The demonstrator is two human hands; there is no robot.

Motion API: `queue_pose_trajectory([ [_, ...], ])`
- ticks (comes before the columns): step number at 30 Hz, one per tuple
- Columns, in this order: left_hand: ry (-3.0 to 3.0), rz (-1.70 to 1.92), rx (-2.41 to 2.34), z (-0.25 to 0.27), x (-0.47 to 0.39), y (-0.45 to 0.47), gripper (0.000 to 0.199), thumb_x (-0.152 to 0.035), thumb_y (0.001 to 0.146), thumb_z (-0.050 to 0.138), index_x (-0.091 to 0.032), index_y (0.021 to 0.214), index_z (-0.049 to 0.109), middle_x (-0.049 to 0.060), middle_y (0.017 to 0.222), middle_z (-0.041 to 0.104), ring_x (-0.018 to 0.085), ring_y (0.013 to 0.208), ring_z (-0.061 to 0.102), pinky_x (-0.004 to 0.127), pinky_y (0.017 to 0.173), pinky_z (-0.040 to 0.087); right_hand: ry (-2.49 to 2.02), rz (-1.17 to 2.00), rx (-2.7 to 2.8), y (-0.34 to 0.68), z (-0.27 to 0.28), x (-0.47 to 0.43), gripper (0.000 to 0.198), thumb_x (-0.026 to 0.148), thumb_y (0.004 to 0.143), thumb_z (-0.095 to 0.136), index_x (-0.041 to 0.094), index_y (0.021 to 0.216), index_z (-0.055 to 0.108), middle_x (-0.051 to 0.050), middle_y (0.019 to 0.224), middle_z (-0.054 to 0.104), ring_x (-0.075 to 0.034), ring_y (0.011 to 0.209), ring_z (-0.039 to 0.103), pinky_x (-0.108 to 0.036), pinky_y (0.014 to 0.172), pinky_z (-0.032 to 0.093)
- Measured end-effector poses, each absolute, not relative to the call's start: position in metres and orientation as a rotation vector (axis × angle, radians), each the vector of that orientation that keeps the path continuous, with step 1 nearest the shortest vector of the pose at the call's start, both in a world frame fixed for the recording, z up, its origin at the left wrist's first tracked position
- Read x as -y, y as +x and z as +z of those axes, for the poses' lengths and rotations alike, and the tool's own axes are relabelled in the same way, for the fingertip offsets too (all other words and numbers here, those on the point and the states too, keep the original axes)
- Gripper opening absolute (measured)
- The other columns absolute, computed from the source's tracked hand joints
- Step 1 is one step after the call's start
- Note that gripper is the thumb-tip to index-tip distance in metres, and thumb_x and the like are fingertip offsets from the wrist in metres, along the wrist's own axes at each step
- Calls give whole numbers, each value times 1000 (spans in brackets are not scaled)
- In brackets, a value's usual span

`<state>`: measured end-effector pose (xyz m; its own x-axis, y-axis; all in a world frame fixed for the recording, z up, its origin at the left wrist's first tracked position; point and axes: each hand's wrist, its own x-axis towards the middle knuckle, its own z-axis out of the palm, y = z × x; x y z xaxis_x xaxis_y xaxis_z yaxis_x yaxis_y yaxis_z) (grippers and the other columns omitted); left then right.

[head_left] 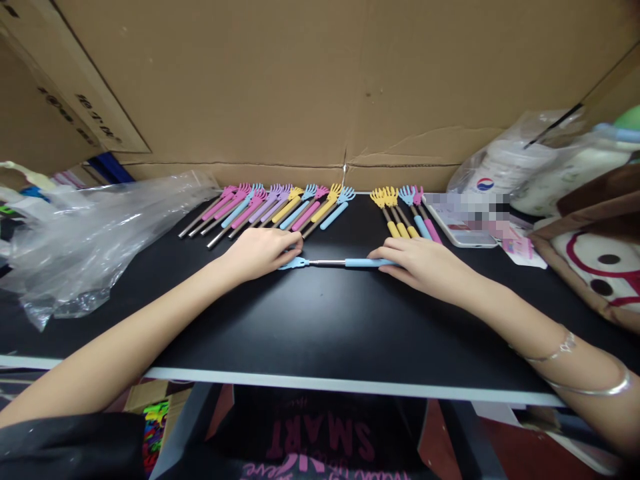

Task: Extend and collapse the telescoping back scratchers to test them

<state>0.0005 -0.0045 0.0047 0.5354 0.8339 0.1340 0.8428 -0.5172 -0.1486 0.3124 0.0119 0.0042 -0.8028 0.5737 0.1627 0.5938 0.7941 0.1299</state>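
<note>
A light-blue back scratcher with a metal rod lies crosswise in front of me, just over the black table. My left hand has its fingers closed around the claw-shaped head at the left end. At the other end, my right hand grips the blue handle. Behind my left hand is a slanted row of back scratchers in pink, blue, purple and yellow. Beyond my right hand lies a smaller group of yellow, blue and pink back scratchers, claws toward the back.
A clear plastic bag spreads over the table's left side. On the right are a phone, a bagged white cup and a brown bag with a cartoon face. Cardboard walls off the back. Below stands a box of colourful pieces.
</note>
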Motion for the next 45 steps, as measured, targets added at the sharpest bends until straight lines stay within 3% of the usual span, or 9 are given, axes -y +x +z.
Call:
queue_pose_trajectory([
  [45, -2590, -136, 1305, 2, 5, 0, 23, -31, 96, 38, -22, 90, 59, -1, 87, 70, 14, 75, 63, 22, 51, 26, -957, -317, 2842, 309, 4, -8, 25, 31, 95, 40, 21, 104, 62, -6, 91, 65, -18, 81, 61, -30, 69, 40],
])
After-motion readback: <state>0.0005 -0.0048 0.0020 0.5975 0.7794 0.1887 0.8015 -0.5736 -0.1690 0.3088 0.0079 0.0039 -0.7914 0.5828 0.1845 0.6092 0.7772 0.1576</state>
